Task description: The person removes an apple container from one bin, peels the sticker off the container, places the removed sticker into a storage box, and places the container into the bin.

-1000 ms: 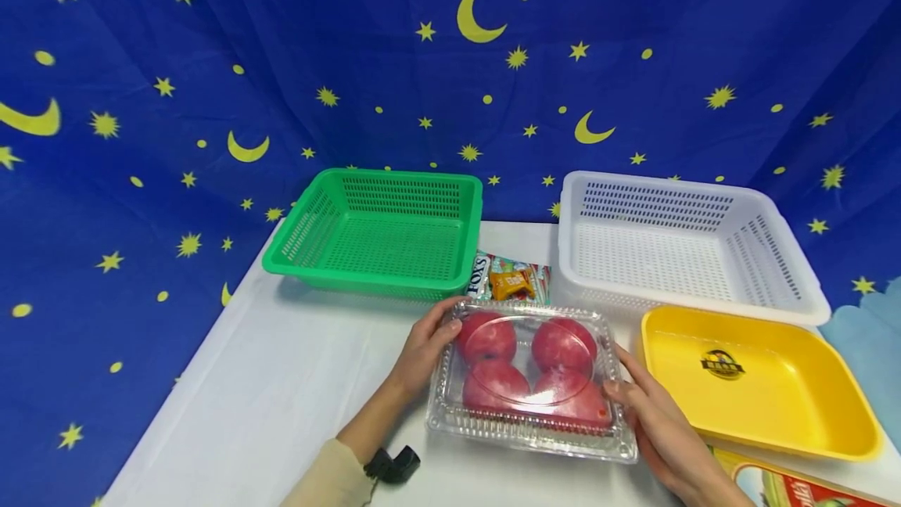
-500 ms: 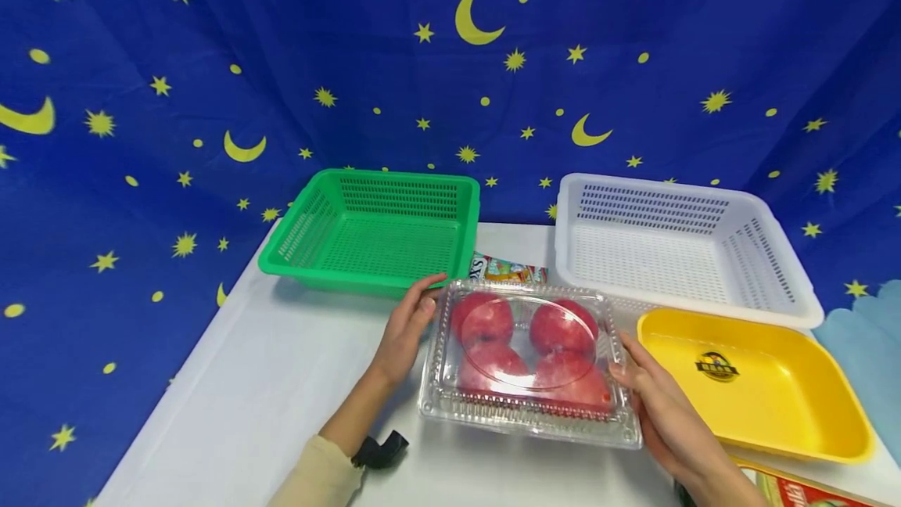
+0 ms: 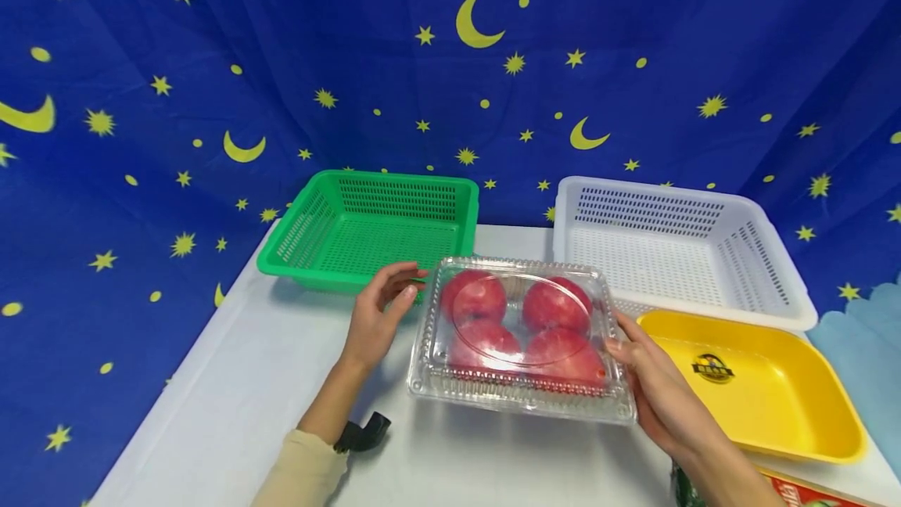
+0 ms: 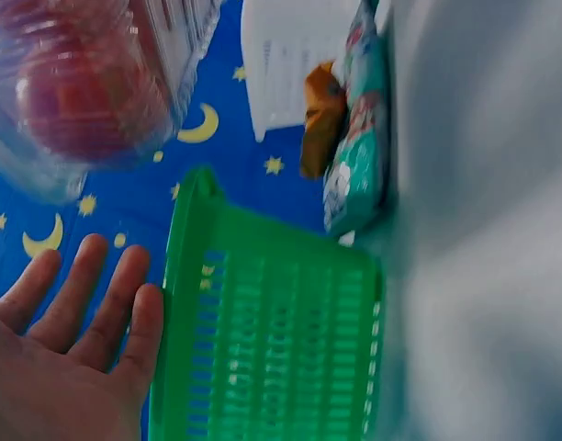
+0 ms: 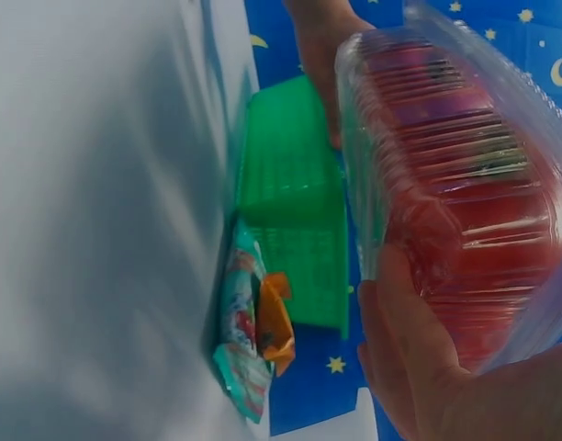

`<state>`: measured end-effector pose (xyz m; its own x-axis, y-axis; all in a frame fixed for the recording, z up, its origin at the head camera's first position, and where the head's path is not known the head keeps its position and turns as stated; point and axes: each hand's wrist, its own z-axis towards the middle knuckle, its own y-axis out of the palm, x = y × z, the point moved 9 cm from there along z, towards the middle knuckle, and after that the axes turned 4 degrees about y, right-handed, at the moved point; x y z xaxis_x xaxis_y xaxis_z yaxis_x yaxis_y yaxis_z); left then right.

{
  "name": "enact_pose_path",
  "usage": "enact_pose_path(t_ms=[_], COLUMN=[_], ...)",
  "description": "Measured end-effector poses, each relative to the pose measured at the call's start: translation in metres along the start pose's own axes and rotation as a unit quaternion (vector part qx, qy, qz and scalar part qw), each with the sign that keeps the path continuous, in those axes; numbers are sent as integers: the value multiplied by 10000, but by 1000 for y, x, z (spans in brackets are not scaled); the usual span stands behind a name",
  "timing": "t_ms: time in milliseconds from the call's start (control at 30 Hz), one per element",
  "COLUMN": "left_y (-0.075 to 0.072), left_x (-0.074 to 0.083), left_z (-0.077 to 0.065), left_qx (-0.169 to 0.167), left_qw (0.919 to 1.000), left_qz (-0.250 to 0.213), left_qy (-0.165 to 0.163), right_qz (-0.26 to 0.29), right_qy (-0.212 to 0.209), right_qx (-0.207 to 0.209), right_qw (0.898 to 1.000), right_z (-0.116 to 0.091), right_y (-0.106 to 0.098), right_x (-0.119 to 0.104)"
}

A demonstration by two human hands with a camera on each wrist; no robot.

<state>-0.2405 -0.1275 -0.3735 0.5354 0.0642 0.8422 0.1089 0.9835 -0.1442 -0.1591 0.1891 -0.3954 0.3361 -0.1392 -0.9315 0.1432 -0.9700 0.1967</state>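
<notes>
A clear plastic clamshell box [image 3: 517, 405] with several red apples [image 3: 556, 305] inside hangs above the white table, tilted. My right hand [image 3: 662, 386] grips its right edge, thumb on top; the right wrist view shows fingers [image 5: 405, 322] beneath it. My left hand [image 3: 376, 319] is by the box's left side, in front of the green basket [image 3: 366, 282]. In the left wrist view a gap separates the left hand [image 4: 88, 340] from the box [image 4: 185, 55], and its fingers are extended, holding nothing.
A white basket [image 3: 563, 257] stands at the back right, with a yellow tray [image 3: 756, 413] before it. A carton [image 3: 809, 489] lies at the lower right edge. A teal snack bag [image 4: 359, 147] and an orange packet [image 4: 323, 119] lie between the baskets, hidden by the box in the head view.
The box has risen and moved slightly left in my right hand, covering the snack bag. My left hand has let go of the box's left edge and drawn away leftward.
</notes>
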Motion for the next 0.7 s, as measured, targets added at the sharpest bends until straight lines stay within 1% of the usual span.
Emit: enact_pose_path(t_ms=[133, 233, 300, 400, 500, 567, 633, 700], left_y=[-11, -21, -30, -43, -51, -53, -53, -51], left_x=[20, 27, 17, -1, -10, -12, -14, -14], left_z=[6, 9, 10, 10, 11, 12, 14, 15], left_qx=[97, 243, 399, 649, 826, 829, 759, 656], left_qw=[9983, 9939, 9900, 9851, 9809, 9756, 9705, 9628], left_qz=[579, 1077, 1352, 1578, 1731, 1982, 2215, 2520], left_qy=[24, 34, 91, 219, 333, 460, 579, 724], right_qz=[61, 46, 6, 5, 31, 72, 122, 182], right_qy=[-26, -120, -149, -203, -232, -244, -252, -241], right_qx=[-77, -192, -187, -197, -151, -112, -80, -35], right_qw=[9999, 9997, 9997, 9996, 9996, 9996, 9996, 9995], right_z=[3, 6, 8, 11, 14, 16, 17, 18], right_y=[6, 9, 9, 10, 10, 10, 9, 9], right_x=[-6, -10, -12, -14, -15, -14, -14, -13])
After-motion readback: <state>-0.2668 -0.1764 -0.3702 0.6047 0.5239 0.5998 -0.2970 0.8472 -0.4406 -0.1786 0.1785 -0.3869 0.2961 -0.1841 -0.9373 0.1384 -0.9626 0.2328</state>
